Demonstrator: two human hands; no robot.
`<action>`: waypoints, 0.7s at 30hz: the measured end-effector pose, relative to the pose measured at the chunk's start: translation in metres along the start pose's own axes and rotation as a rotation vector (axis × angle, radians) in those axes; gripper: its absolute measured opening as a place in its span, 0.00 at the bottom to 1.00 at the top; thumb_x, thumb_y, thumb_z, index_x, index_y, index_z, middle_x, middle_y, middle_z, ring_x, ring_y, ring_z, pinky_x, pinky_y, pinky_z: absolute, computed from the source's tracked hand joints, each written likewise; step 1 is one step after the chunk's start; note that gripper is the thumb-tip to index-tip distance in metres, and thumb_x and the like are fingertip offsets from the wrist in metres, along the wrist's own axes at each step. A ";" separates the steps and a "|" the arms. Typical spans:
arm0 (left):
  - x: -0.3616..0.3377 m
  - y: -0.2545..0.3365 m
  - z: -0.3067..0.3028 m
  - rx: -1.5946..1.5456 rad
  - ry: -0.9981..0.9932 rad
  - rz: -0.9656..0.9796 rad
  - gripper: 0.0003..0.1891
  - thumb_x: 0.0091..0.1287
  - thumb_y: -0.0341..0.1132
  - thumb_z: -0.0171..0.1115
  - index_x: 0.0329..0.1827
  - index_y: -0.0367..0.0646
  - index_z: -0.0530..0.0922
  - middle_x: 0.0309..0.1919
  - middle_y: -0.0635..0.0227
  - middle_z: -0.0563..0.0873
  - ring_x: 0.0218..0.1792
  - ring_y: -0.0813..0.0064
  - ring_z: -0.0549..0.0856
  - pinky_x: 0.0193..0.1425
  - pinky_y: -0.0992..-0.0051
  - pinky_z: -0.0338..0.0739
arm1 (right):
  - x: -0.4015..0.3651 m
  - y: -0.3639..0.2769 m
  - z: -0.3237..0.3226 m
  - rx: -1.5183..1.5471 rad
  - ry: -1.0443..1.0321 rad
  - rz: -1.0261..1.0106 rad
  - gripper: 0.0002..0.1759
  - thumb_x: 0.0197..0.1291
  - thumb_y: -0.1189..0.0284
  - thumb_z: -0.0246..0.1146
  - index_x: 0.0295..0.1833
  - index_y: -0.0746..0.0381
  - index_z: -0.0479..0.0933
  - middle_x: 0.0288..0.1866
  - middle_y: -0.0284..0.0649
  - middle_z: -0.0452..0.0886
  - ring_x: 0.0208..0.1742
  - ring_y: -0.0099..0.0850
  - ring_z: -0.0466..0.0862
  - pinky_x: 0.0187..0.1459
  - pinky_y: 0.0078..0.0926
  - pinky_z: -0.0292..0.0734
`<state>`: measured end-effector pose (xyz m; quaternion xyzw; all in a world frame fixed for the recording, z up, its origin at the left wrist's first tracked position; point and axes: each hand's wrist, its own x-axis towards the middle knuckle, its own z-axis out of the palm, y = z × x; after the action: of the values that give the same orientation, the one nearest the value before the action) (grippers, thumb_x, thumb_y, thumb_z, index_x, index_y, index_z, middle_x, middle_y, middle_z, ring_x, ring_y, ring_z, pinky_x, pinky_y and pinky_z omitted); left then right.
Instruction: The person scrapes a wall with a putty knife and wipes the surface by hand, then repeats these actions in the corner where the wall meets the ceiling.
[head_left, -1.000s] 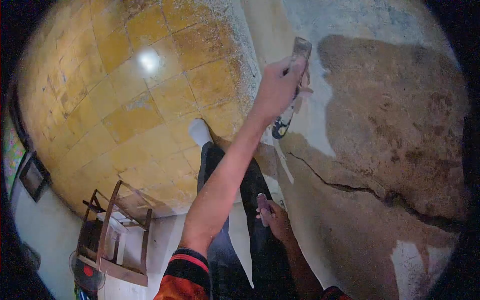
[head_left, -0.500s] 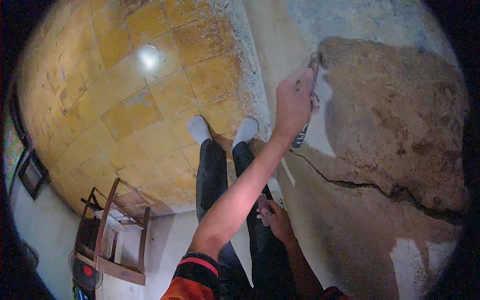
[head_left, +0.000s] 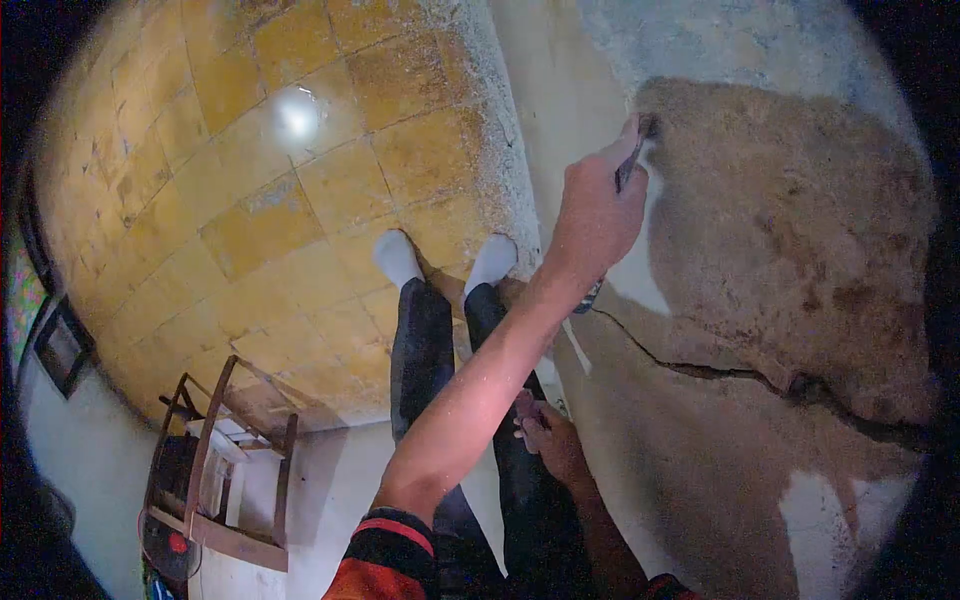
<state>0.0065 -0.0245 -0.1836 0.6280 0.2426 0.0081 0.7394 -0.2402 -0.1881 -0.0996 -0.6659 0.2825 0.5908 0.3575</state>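
The tool [head_left: 629, 174], beside the crack's [head_left: 705, 371] thin end, is clamped in the left hand [head_left: 603, 218]; it appears light and stiff, best gripped at mid-length. A small block [head_left: 526, 404], apart from the crack, is clasped in the right hand [head_left: 560, 447].

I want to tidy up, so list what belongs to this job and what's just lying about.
In the job:
flat tool, in the left hand
small block, in the right hand
wall, with its brown patch

Apparently just about:
wooden chair
fan
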 end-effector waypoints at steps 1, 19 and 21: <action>0.001 -0.005 0.001 0.020 0.015 0.036 0.24 0.61 0.26 0.54 0.63 0.35 0.73 0.32 0.34 0.77 0.37 0.53 0.87 0.42 0.65 0.76 | 0.000 -0.001 -0.001 0.017 0.003 -0.012 0.18 0.69 0.70 0.55 0.59 0.68 0.71 0.44 0.42 0.82 0.39 0.27 0.83 0.39 0.26 0.76; 0.013 -0.006 -0.005 0.005 0.019 -0.037 0.16 0.63 0.29 0.55 0.53 0.34 0.77 0.22 0.45 0.73 0.26 0.80 0.71 0.34 0.68 0.72 | 0.002 -0.036 -0.017 -0.064 0.040 0.060 0.27 0.69 0.49 0.55 0.57 0.62 0.76 0.39 0.39 0.81 0.36 0.27 0.80 0.42 0.29 0.77; 0.022 -0.007 -0.006 -0.009 0.002 -0.064 0.16 0.64 0.30 0.55 0.54 0.34 0.78 0.22 0.51 0.75 0.27 0.80 0.73 0.35 0.69 0.73 | -0.004 -0.046 -0.018 -0.054 0.041 0.098 0.26 0.69 0.51 0.56 0.58 0.62 0.76 0.40 0.39 0.81 0.36 0.27 0.80 0.43 0.30 0.77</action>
<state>0.0220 -0.0137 -0.1983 0.6164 0.2634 -0.0138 0.7419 -0.1934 -0.1754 -0.0879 -0.6727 0.3061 0.6010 0.3041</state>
